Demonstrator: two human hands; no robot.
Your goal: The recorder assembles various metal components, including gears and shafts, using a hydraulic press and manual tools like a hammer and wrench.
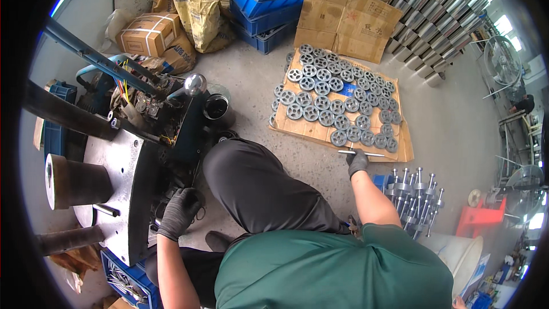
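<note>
My right hand [358, 161], in a dark grey glove, is closed around a thin metal rod [374, 154] with a pale, shiny finish. It holds the rod roughly level over the near edge of a flat cardboard sheet [309, 129]. Many grey metal wheels with spoked openings, such as one wheel [338, 137], lie on that sheet. At the left, my left hand [182, 210] wears the same kind of glove and is beside the press machine's pale metal table [128, 189]. Its fingers are curled, and what they hold, if anything, is hidden.
Right of me stands a cluster of rods with wheels [416, 197], near a white drum [457, 252] and a red object [480, 216]. Blue crates [266, 8] of metal parts, sacks [194, 11] and stacked metal cylinders [412, 17] stand at the back. A blue bin [128, 277] of rods is lower left.
</note>
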